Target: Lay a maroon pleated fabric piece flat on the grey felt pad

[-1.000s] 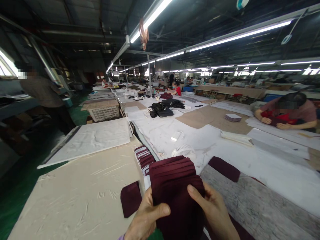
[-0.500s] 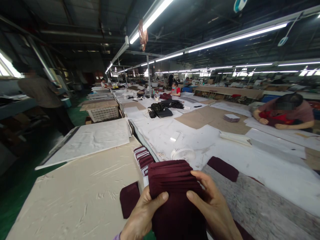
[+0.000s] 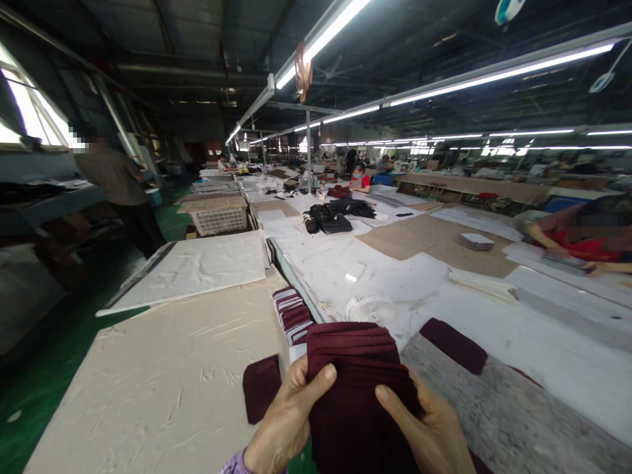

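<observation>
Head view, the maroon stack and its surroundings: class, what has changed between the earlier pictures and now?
The view has swung left, so the scene sits further right. The left hand's thumb has moved up the maroon stack. The co-worker's hands have moved apart. Both of the wearer's hands, including the right hand, still hold the stack; the white fan stayed put.

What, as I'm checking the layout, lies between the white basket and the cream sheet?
In the head view, a white sheet lies between basket and cream sheet.
</observation>
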Tool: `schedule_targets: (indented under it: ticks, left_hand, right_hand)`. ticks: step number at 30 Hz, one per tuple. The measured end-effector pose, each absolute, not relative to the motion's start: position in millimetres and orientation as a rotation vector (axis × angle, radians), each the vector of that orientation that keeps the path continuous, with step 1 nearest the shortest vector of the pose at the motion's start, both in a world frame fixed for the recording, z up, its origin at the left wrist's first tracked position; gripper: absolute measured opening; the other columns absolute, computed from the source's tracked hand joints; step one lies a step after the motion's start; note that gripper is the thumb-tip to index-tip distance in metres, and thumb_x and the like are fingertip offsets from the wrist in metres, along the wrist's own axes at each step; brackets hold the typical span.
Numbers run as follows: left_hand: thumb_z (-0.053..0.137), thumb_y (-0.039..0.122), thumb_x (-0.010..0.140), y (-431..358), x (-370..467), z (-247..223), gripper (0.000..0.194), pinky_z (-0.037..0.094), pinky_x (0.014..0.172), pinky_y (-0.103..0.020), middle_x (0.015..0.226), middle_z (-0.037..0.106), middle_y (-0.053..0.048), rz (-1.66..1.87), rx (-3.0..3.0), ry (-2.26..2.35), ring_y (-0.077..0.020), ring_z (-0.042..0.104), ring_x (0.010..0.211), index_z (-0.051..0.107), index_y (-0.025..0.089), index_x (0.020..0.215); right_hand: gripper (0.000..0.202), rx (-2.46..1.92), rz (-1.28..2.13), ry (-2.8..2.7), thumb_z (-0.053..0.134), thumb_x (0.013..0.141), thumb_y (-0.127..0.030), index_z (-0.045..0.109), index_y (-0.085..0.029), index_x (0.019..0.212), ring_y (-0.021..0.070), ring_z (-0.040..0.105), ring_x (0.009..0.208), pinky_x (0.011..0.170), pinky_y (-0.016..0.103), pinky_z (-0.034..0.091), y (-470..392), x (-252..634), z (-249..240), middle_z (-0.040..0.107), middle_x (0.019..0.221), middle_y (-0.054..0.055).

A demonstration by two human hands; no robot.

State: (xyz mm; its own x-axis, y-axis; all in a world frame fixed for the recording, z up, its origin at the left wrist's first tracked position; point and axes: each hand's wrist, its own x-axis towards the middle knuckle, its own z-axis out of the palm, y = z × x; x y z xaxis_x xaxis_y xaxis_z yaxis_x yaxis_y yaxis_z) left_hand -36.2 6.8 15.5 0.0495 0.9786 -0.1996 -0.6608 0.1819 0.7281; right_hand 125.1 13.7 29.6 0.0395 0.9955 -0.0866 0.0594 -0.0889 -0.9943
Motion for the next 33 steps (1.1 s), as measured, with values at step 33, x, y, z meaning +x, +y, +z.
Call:
schedule_targets:
  ticks: [33]
  left_hand:
    - [0.077, 0.019, 0.065, 5.2, -42.8, -1.5, 0.028, 0.054, 0.073, -0.027, 0.091, 0.076, -0.005, 1.276, 0.659, 0.771, -0.0195, 0.07, 0.079, 0.073, 0.019, 0.093]
  right_hand:
    - [0.046, -1.178, 1.418, -1.233, 0.073, 0.07, -0.04, 0.055, -0.027, 0.109, 0.0184, 0.063, 0.08, 0.073, 0.03, 0.05, 22.1, 137.8, 21.6, 0.069, 0.096, 0.001]
